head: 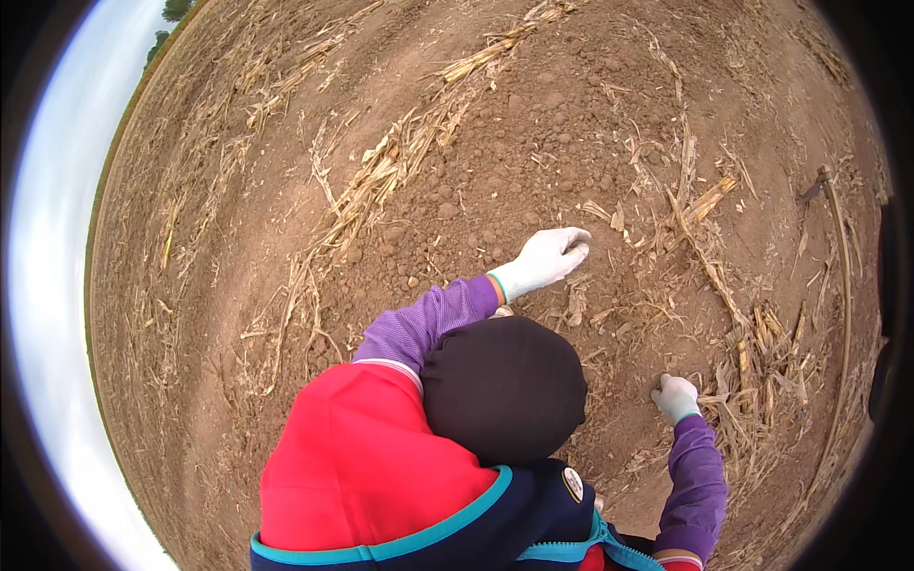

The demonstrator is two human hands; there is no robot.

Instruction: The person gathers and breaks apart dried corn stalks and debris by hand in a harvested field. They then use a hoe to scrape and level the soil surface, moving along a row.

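Observation:
My left hand (546,261), in a white glove with a green cuff edge, is above the cloddy brown soil (493,182), ahead of my dark-clothed knee (505,389). Its fingers are bent close together; anything between them is hidden. Farther right and lower, my right hand (675,398), gloved the same way, is low over the ground beside dry stalks and husks (742,400). The fingers are curled under, so what they may hold does not show. Both arms wear purple sleeves, the left coming out of a red garment (371,471).
Dry, straw-coloured stalks (378,171) lie in bands across the field. A broken stalk piece (714,198) rests right of my left hand. At the far right lies a long-handled tool (846,285) with a dark head. Dark objects stand at the right rim.

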